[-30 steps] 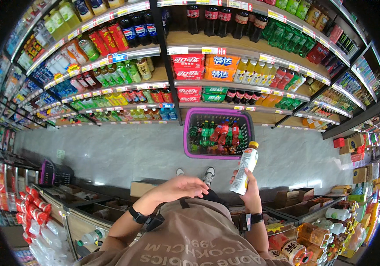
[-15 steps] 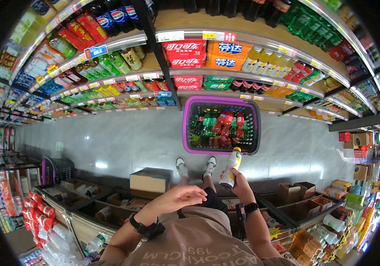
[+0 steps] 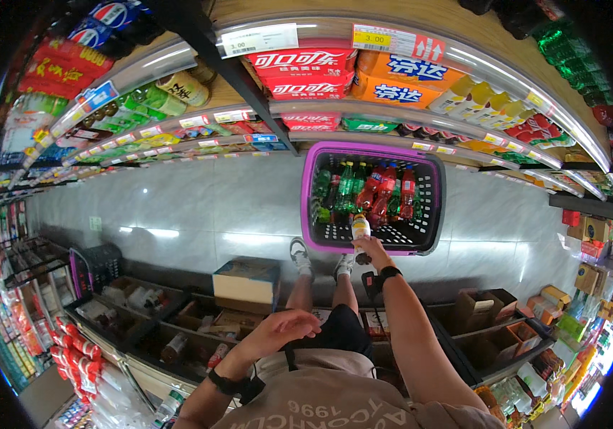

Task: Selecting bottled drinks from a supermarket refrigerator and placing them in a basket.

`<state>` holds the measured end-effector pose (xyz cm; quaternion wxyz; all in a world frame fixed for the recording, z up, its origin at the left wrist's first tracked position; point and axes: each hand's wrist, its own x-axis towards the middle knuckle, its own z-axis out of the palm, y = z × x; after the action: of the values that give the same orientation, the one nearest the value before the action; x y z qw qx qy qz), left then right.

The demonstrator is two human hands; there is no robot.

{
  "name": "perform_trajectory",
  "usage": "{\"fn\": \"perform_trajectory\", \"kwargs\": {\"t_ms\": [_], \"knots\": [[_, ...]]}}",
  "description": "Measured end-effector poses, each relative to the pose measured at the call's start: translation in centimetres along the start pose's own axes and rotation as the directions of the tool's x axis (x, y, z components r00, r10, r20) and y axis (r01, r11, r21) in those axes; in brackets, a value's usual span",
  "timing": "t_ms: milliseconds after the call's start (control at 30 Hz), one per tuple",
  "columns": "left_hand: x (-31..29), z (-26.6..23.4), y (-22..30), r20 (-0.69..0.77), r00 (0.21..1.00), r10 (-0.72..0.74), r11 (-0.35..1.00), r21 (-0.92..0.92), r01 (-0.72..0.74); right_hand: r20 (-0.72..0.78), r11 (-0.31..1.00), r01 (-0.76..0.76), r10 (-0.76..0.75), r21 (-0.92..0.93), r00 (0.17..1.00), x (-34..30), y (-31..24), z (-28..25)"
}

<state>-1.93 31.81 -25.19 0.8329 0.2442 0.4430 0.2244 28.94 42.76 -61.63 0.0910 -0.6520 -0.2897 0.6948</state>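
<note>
A white bottle with a yellow cap and label (image 3: 361, 228) is held by my right hand (image 3: 372, 252), its cap end over the near edge of the shopping basket (image 3: 306, 196). The basket is black with a purple rim and stands on the floor in front of my feet. Inside it lie several red soda bottles (image 3: 381, 187) and green soda bottles (image 3: 347, 182), with some darker ones beside them. My left hand (image 3: 283, 333) hovers in front of my body, holding nothing, its fingers loosely bent and apart.
Shelves stocked with drinks stand ahead, with red drink packs (image 3: 303, 75) and orange drink packs (image 3: 406, 77) above the basket. Near my legs is a cardboard box (image 3: 246, 284), next to low bins (image 3: 178, 336). A second basket (image 3: 99, 266) stands to the left.
My right hand has reached forward with the bottle, bringing it to the basket. My view has moved closer to the shelves. My left hand stays near my body.
</note>
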Motion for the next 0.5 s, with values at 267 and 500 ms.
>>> {"fn": "perform_trajectory", "kwargs": {"t_ms": [267, 500], "knots": [[3.9, -4.3, -0.5, -0.141, 0.961, -0.238, 0.971, -0.058, 0.232, -0.100, 0.990, 0.025, -0.012, 0.138, 0.995, 11.3, -3.4, 0.6], [3.1, -7.5, -2.0, -0.210, 0.952, -0.221, 0.975, -0.054, 0.215, -0.055, 0.971, -0.058, 0.072, 0.231, 0.996, 12.8, -6.6, 5.3]]}}
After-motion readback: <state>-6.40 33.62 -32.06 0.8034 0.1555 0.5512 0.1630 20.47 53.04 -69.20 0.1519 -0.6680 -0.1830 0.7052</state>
